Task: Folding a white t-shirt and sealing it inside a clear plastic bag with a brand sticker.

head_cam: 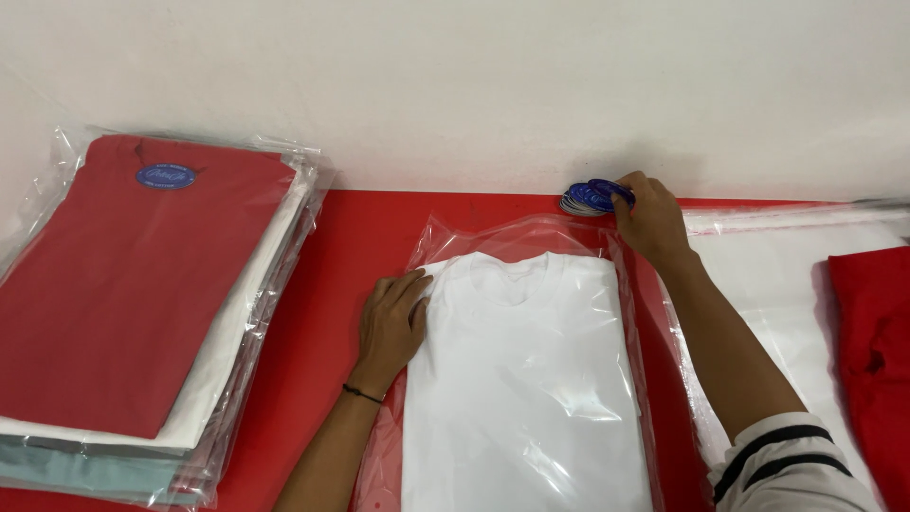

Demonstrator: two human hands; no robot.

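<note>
A folded white T-shirt (531, 379) lies inside a clear plastic bag (493, 232) on the red table, collar toward the wall. My left hand (391, 322) rests flat on the shirt's left edge, pressing the bag down. My right hand (649, 220) reaches to the wall and pinches a small stack of blue oval stickers (583, 197) lying at the table's back edge.
At the left stands a pile of bagged folded shirts (142, 284), a red one with a blue oval sticker on top. Right of the white shirt lie flat clear bags (787, 275), and a red garment (872, 351) at the far right. A white wall runs behind.
</note>
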